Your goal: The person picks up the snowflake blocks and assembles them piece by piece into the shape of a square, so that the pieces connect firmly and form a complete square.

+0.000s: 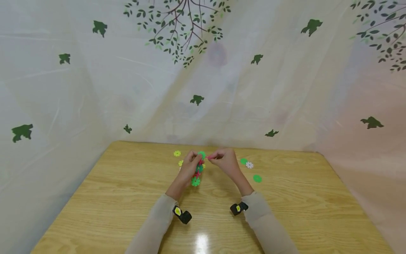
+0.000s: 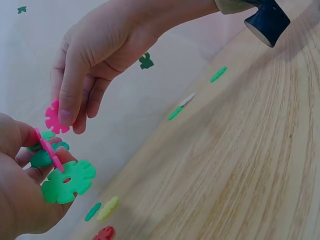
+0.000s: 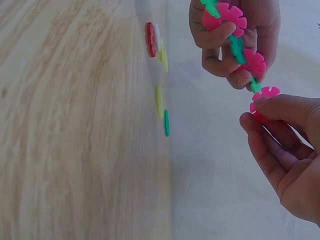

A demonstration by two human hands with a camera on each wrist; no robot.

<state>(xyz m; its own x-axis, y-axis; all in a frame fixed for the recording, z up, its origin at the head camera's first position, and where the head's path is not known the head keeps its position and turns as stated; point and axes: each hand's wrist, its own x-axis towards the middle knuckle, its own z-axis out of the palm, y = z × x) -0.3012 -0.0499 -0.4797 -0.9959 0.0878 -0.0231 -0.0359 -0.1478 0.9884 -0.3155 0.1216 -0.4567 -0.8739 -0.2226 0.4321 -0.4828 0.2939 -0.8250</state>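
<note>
My left hand point(image 1: 188, 165) holds a chain of notched plastic flower discs, with green and pink pieces slotted edge to edge. A bright green disc point(image 1: 195, 181) forms the chain's near end, and a pink disc point(image 3: 255, 62) sits farther along it. Between thumb and fingertips, my right hand point(image 1: 226, 162) pinches another pink disc point(image 3: 270, 92). In the right wrist view this disc's edge meets the green disc point(image 3: 256, 85) at the chain's far end. Both hands are raised above the wooden table point(image 1: 219, 218), close together. Left-hand fingers cover part of the chain.
Right of the hands lie green discs point(image 1: 257, 178) and a white disc point(image 1: 249, 165). Yellow discs point(image 1: 177, 153) lie left and behind; a red disc point(image 3: 150, 39) shows near them in the right wrist view. A leaf-printed cloth point(image 1: 152, 106) hangs behind the table's far edge.
</note>
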